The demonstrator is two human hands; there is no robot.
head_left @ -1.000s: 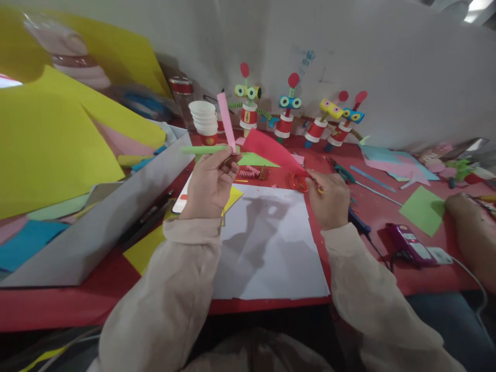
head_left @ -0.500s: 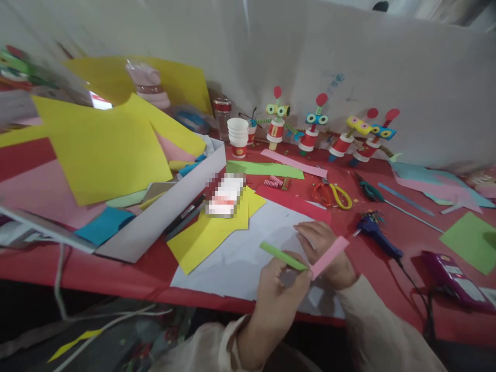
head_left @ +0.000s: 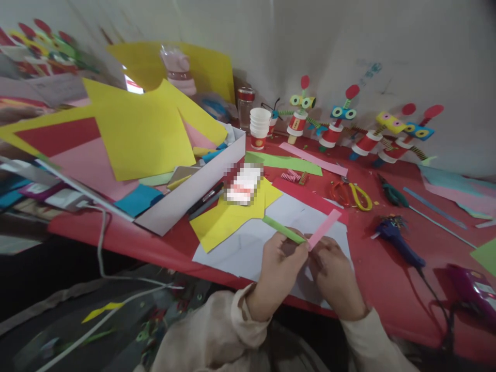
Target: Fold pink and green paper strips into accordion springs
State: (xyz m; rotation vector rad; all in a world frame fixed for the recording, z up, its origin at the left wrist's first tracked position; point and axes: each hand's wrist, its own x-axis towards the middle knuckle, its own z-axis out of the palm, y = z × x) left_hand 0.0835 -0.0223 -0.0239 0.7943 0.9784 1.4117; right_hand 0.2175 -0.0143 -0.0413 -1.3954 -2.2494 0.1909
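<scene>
My left hand (head_left: 279,271) pinches the corner where a green paper strip (head_left: 284,230) and a pink paper strip (head_left: 324,227) meet in a V. The green one points up to the left, the pink one up to the right. My right hand (head_left: 336,276) is closed just beside that corner, its curled fingers meeting the strips from behind and below; its fingertips are partly hidden. Beneath both hands lies white paper (head_left: 236,253) on the red table (head_left: 382,289).
A box (head_left: 201,182) of coloured paper stands left, and yellow sheets (head_left: 217,222) lie beside it. Paper-cup figures (head_left: 297,123) and stacked cups (head_left: 259,126) line the back. Scissors (head_left: 360,196), green-handled pliers (head_left: 391,190) and a corded glue gun (head_left: 401,245) lie right. Another person's hand (head_left: 17,114) shows far left.
My right hand has come in from its spread pose beside the strips and closed its fingers at their corner. The left hand keeps its pinch. The view has turned left.
</scene>
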